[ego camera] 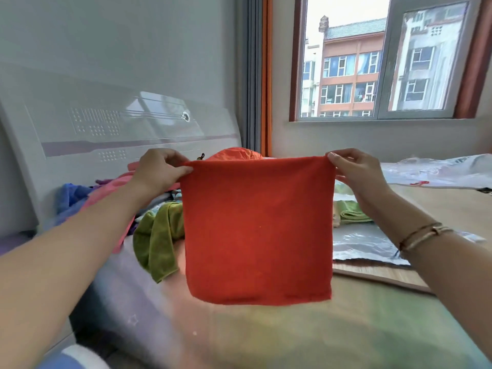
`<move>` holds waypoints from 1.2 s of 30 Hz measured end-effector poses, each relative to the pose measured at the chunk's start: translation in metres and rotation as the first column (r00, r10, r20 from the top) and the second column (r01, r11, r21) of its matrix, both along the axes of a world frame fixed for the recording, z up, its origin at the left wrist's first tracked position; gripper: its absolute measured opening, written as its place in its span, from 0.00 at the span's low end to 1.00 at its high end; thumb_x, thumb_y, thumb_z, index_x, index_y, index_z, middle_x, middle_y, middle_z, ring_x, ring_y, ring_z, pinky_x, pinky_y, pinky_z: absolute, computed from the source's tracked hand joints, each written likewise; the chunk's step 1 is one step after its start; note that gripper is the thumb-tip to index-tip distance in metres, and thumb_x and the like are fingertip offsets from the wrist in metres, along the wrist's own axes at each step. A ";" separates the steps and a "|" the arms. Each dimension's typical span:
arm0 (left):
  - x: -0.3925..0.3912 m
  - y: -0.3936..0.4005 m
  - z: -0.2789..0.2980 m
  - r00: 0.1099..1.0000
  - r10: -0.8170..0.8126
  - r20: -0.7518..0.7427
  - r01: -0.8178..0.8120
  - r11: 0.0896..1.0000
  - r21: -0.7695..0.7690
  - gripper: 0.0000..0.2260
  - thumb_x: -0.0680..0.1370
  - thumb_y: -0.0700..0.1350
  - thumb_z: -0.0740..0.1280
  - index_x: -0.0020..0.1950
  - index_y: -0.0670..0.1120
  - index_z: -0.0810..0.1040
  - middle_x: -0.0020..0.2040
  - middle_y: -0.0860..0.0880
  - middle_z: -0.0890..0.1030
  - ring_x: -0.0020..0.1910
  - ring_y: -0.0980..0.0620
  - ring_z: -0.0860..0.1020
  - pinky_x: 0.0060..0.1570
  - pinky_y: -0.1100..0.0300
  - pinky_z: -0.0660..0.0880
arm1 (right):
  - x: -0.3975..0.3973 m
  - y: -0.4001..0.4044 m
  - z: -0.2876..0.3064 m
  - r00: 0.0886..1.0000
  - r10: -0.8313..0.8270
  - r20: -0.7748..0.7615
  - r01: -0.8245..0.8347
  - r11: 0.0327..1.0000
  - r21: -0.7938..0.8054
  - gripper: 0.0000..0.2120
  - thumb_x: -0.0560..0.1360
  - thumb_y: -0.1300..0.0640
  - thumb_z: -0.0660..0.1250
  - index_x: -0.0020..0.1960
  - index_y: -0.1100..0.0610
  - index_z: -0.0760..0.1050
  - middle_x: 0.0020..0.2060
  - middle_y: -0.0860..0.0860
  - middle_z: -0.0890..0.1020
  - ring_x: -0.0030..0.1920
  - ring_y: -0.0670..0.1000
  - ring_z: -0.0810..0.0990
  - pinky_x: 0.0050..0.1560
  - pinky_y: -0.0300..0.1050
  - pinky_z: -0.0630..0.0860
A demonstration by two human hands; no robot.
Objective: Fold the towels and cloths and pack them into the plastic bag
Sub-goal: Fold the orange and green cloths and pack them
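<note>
Both my hands have a pinching grip on the top edge of the red cloth [258, 230]: my left hand [159, 169] pinches the upper left corner between thumb and curled fingers, and my right hand [356, 169] pinches the upper right corner the same way. Stretched between them, the cloth hangs flat and upright in the air above the bed [292, 336], its lower edge clear of the bedding. My right wrist wears a thin bracelet [423, 234]. Behind the cloth on the left, a green cloth [157, 243] lies crumpled on the bed, beside a loose heap with a pink cloth [111, 193] and a blue cloth [72, 195] near the white headboard [80, 129]. An orange cloth [234, 153] shows just above the red one's top edge. On the right, a folded pale green towel [351, 213] lies just behind my right forearm, next to a crinkled clear plastic bag [367, 243] spread on the bed. Another plastic sheet [436, 170] lies farther back, below the window [378, 57].
</note>
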State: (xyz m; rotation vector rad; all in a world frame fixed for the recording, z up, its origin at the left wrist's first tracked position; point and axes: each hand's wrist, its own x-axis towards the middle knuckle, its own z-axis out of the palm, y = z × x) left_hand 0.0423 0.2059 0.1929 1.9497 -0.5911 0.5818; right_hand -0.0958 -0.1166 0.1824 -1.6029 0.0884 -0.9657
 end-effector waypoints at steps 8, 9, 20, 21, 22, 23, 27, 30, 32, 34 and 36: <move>0.028 -0.015 -0.015 0.997 0.050 0.061 -0.055 0.995 0.085 0.04 0.73 0.38 0.73 0.47 0.42 0.81 0.39 0.43 0.80 0.29 0.57 0.78 0.29 0.69 0.75 | 0.019 -0.006 -0.011 0.997 -0.068 -0.025 0.067 0.996 -0.058 0.15 0.72 0.75 0.63 0.53 0.61 0.77 0.36 0.51 0.80 0.36 0.46 0.76 0.39 0.35 0.73; 0.031 -0.016 -0.016 0.992 0.075 0.097 -0.087 0.988 0.124 0.04 0.73 0.38 0.73 0.47 0.41 0.82 0.40 0.43 0.81 0.32 0.54 0.78 0.33 0.66 0.74 | 0.021 -0.006 -0.012 0.995 -0.088 -0.052 0.084 0.994 -0.077 0.18 0.70 0.76 0.62 0.55 0.61 0.76 0.37 0.52 0.79 0.36 0.47 0.76 0.38 0.36 0.73; 0.050 -0.046 -0.040 0.980 -0.070 -0.187 0.074 0.997 0.019 0.02 0.82 0.37 0.59 0.50 0.43 0.67 0.44 0.40 0.77 0.31 0.46 0.84 0.35 0.51 0.82 | 0.054 -0.006 -0.027 0.830 -0.508 -0.230 0.242 0.699 -0.673 0.26 0.66 0.71 0.61 0.62 0.56 0.76 0.55 0.57 0.74 0.57 0.59 0.75 0.52 0.40 0.68; 0.052 -0.048 -0.042 0.964 -0.117 -0.237 0.108 0.993 -0.048 0.04 0.82 0.37 0.58 0.49 0.44 0.66 0.47 0.40 0.77 0.32 0.47 0.84 0.40 0.49 0.82 | 0.056 -0.007 -0.028 0.830 -0.522 -0.196 0.250 0.663 -0.706 0.22 0.67 0.70 0.62 0.58 0.56 0.78 0.52 0.56 0.73 0.54 0.59 0.76 0.51 0.41 0.69; 0.055 -0.049 -0.045 0.950 -0.159 -0.270 0.135 0.985 -0.106 0.07 0.82 0.36 0.57 0.46 0.46 0.66 0.50 0.40 0.76 0.34 0.48 0.84 0.45 0.48 0.81 | 0.056 -0.008 -0.030 0.833 -0.528 -0.167 0.262 0.641 -0.721 0.19 0.67 0.70 0.62 0.53 0.56 0.79 0.49 0.54 0.71 0.50 0.59 0.76 0.49 0.42 0.70; 0.056 -0.049 -0.048 0.936 -0.202 -0.288 0.160 0.973 -0.164 0.09 0.81 0.36 0.57 0.45 0.47 0.66 0.52 0.40 0.75 0.37 0.49 0.84 0.48 0.49 0.80 | 0.055 -0.010 -0.033 0.835 -0.532 -0.139 0.278 0.627 -0.728 0.16 0.67 0.69 0.62 0.50 0.57 0.79 0.47 0.53 0.70 0.47 0.59 0.76 0.47 0.43 0.70; 0.043 -0.038 -0.076 0.896 -0.318 -0.310 0.215 0.922 -0.322 0.09 0.79 0.32 0.58 0.43 0.44 0.68 0.44 0.42 0.74 0.45 0.46 0.80 0.51 0.56 0.79 | 0.038 -0.012 -0.060 0.882 -0.468 0.061 0.327 0.513 -0.794 0.13 0.64 0.71 0.64 0.45 0.59 0.75 0.46 0.52 0.66 0.45 0.55 0.71 0.42 0.44 0.66; 0.029 -0.025 -0.109 0.850 -0.399 -0.344 0.284 0.897 -0.338 0.05 0.73 0.33 0.61 0.40 0.42 0.69 0.43 0.41 0.74 0.47 0.47 0.75 0.51 0.56 0.79 | 0.015 -0.009 -0.093 0.933 -0.343 0.109 0.255 0.415 -0.874 0.14 0.61 0.72 0.67 0.43 0.59 0.73 0.46 0.51 0.65 0.46 0.53 0.69 0.45 0.41 0.65; 0.020 -0.019 -0.130 0.814 -0.435 -0.384 0.320 0.889 -0.328 0.03 0.66 0.40 0.63 0.38 0.42 0.71 0.43 0.39 0.76 0.44 0.46 0.74 0.47 0.56 0.76 | -0.001 -0.006 -0.116 0.943 -0.325 0.068 0.170 0.297 -0.940 0.17 0.58 0.71 0.69 0.43 0.57 0.72 0.48 0.51 0.67 0.47 0.51 0.68 0.47 0.40 0.64; 0.017 -0.016 -0.153 0.830 -0.388 -0.399 0.306 0.917 -0.256 0.04 0.67 0.44 0.65 0.37 0.44 0.74 0.39 0.41 0.80 0.39 0.47 0.73 0.42 0.55 0.70 | -0.012 -0.004 -0.137 0.940 -0.341 -0.023 0.043 0.184 -0.982 0.19 0.55 0.68 0.69 0.42 0.55 0.70 0.51 0.50 0.68 0.49 0.51 0.69 0.48 0.40 0.64; 0.015 -0.016 -0.177 0.879 -0.295 -0.375 0.259 0.955 -0.143 0.06 0.75 0.42 0.68 0.39 0.43 0.74 0.34 0.46 0.80 0.36 0.52 0.74 0.40 0.58 0.70 | -0.019 -0.004 -0.154 0.931 -0.341 -0.127 -0.082 0.143 -0.986 0.20 0.55 0.67 0.67 0.42 0.51 0.66 0.50 0.48 0.70 0.49 0.51 0.71 0.47 0.42 0.63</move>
